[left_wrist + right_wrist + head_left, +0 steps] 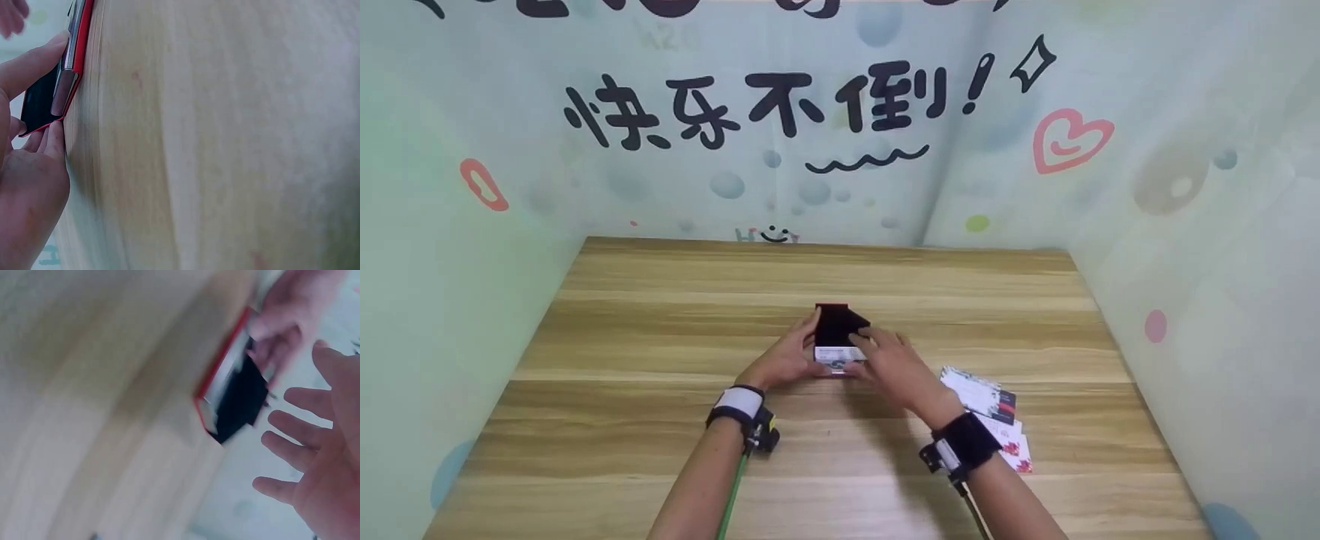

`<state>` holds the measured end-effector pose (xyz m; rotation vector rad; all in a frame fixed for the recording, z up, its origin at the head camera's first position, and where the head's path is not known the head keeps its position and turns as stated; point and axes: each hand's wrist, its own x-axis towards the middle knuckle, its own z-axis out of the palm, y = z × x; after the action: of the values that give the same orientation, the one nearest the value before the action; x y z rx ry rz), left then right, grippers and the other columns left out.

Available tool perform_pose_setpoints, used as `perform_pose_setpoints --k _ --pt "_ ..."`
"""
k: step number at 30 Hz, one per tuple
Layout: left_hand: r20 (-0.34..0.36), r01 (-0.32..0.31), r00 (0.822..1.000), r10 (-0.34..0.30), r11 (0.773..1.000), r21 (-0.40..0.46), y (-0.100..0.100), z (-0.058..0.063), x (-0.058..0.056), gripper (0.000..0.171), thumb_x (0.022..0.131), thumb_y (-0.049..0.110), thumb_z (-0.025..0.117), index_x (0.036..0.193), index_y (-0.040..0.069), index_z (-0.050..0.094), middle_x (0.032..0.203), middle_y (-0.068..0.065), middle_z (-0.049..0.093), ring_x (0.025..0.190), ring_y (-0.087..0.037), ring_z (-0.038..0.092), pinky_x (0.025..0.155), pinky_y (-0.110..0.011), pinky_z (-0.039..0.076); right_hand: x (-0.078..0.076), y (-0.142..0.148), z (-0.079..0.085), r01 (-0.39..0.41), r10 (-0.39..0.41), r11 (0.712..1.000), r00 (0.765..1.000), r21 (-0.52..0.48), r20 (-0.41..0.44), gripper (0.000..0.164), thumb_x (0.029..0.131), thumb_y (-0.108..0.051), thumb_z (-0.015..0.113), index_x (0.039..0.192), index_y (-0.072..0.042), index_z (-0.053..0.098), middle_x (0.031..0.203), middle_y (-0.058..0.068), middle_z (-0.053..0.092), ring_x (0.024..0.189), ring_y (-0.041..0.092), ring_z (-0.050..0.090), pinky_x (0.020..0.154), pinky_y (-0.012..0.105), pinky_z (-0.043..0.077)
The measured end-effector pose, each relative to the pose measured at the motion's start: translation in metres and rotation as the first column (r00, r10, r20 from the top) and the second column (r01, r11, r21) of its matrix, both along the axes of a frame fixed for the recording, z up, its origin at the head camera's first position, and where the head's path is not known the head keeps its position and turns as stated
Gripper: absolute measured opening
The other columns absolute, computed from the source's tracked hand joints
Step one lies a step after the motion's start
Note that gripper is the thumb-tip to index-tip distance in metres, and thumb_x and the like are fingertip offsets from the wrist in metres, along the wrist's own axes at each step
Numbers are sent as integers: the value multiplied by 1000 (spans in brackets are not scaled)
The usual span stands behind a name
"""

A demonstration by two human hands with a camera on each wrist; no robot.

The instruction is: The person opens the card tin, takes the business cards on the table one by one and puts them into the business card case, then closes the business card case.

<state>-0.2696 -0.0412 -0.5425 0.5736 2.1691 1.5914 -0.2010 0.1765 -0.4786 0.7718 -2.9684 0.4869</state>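
A business card case (pixel 834 326), black inside with a red edge and a shiny metal box, stands with its lid folded back on the wooden table. A card with pale and teal print (pixel 834 352) shows at its near end. My left hand (pixel 787 360) grips the case from the left, thumb on the metal side and fingers at the lid, as the left wrist view shows. My right hand (pixel 332 444) is beside the case with its fingers spread and relaxed, holding nothing. In the head view its fingertips overlap the case's right side.
Several printed cards (pixel 971 391) lie fanned on the table (pixel 660 315) to the right, partly behind my right wrist. Printed cloth walls (pixel 810 195) stand along the back and both sides. Cables (pixel 733 491) run along my forearms from the wrist cameras.
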Motion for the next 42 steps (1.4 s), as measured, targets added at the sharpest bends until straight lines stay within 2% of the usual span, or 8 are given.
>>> perform_pose_setpoints --k 7,11,16,24,28,33,39,42 --pt "-3 9 1000 -8 1000 12 1 -1 -1 113 76 -7 77 161 6 3 167 -24 0 153 -38 22 126 -42 26 7 34 21 49 -53 998 995 -46 -86 61 95 -39 65 141 -1 53 140 24 55 132 41 52 116 60 38" --pt "-11 11 1000 -11 1000 -3 1 -2 -1 114 76 -5 78 161 5 2 167 -26 0 152 -38 22 126 -42 26 15 53 22 56 -59 998 989 -29 -135 61 92 -35 70 139 -1 55 136 24 57 128 42 54 110 61 43" --pt "-2 -18 1000 18 999 -39 2 0 0 113 77 -3 78 161 10 4 167 -24 1 152 -36 25 126 -40 27 23 72 17 67 -71 997 985 -32 -158 62 86 -28 77 136 2 56 132 25 58 123 44 56 104 63 47" --pt "0 -22 1000 22 999 -49 1 2 2 112 78 -3 78 161 10 5 168 -21 1 153 -35 23 126 -39 27 31 95 8 102 -106 994 985 -34 -136 58 79 -12 83 130 3 61 128 24 59 118 44 58 94 62 51" --pt "4 -17 1000 17 999 -34 1 2 2 112 77 -5 78 161 8 4 168 -23 0 153 -36 23 126 -41 26 36 105 4 128 -127 992 984 6 -124 62 76 -14 85 131 2 61 126 23 60 117 43 58 92 61 51" --pt "0 -18 1000 18 999 -41 1 2 2 112 78 -4 78 161 8 4 167 -24 1 152 -37 24 126 -41 27 42 115 1 168 -165 984 984 52 -63 65 75 -20 86 130 2 62 126 23 61 117 43 58 91 61 52" --pt "-1 -2 1000 2 1000 -18 0 3 2 113 78 -4 78 161 6 2 164 -30 3 151 -42 23 126 -45 25 45 124 -3 206 -207 975 978 77 4 64 76 -21 85 131 2 62 124 22 61 117 42 58 93 61 51" --pt "-7 -7 1000 6 999 -32 0 4 2 114 77 -3 78 161 7 2 164 -30 4 151 -41 24 126 -44 26 46 130 -4 225 -228 971 974 79 23 64 75 -22 85 130 3 62 123 22 62 114 42 59 92 61 52"
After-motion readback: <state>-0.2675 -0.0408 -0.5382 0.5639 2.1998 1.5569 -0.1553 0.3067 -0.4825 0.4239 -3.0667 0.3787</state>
